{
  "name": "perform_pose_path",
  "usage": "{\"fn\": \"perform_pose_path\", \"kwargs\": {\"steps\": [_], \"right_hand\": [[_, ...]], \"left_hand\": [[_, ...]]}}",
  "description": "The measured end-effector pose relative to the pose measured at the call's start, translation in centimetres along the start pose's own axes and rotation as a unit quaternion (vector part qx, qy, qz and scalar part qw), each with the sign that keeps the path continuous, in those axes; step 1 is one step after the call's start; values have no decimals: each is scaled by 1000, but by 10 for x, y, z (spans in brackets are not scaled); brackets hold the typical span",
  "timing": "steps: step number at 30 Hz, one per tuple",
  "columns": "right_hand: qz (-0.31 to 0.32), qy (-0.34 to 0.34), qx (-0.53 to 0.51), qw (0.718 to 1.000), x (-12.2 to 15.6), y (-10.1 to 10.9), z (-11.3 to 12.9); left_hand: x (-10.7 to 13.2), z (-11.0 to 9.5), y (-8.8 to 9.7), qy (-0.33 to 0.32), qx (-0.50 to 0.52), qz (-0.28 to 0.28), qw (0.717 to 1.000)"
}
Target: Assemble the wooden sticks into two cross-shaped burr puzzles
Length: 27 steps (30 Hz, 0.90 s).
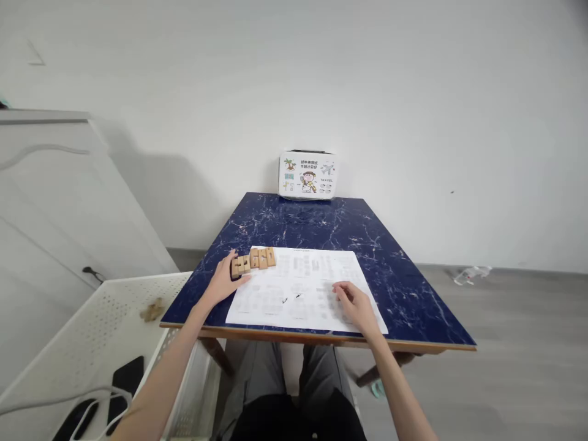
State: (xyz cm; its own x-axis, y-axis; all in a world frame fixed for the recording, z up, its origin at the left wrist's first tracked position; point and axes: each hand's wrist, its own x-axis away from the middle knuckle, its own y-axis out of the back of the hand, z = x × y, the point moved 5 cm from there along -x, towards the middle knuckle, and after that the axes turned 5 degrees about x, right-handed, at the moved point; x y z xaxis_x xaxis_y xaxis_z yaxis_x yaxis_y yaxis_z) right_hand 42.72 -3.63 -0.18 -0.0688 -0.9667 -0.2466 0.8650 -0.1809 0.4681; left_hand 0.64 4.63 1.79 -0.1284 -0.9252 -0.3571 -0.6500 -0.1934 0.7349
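Several light wooden blocks point(241, 265) with notched shapes lie side by side at the upper left of a white printed sheet point(275, 312). More such blocks point(263, 258) adjoin them on the right. My left hand point(223, 282) is around the left end of the row, fingers at its far side and thumb at its near side. Over the right part of the sheet, my right hand point(357, 305) has its fingers curled in towards the thumb; whatever may be between them is hidden. Two small black marks or bits point(285, 300) show near the sheet's middle, too small to name.
The sheet lies on a dark blue marbled table point(312, 226). A white printed case point(307, 176) stands at its far edge, against the wall. Left of the table, a white perforated container point(110, 306) holds a brown clump point(152, 310), dark flat devices and a white cable.
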Motion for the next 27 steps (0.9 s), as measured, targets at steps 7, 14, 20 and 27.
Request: {"fn": "perform_pose_path", "kwargs": {"steps": [7, 14, 20, 27], "right_hand": [[1, -2, -1, 1000, 0, 1, 0], [4, -2, -1, 1000, 0, 1, 2], [6, -4, -2, 1000, 1, 2, 2], [6, -3, -7, 1000, 1, 2, 4]], "left_hand": [[7, 0, 9, 19, -30, -53, 998], [8, -3, 10, 31, -24, -42, 998], [6, 2, 10, 39, -10, -30, 999], [8, 5, 11, 43, 13, -38, 998]]}}
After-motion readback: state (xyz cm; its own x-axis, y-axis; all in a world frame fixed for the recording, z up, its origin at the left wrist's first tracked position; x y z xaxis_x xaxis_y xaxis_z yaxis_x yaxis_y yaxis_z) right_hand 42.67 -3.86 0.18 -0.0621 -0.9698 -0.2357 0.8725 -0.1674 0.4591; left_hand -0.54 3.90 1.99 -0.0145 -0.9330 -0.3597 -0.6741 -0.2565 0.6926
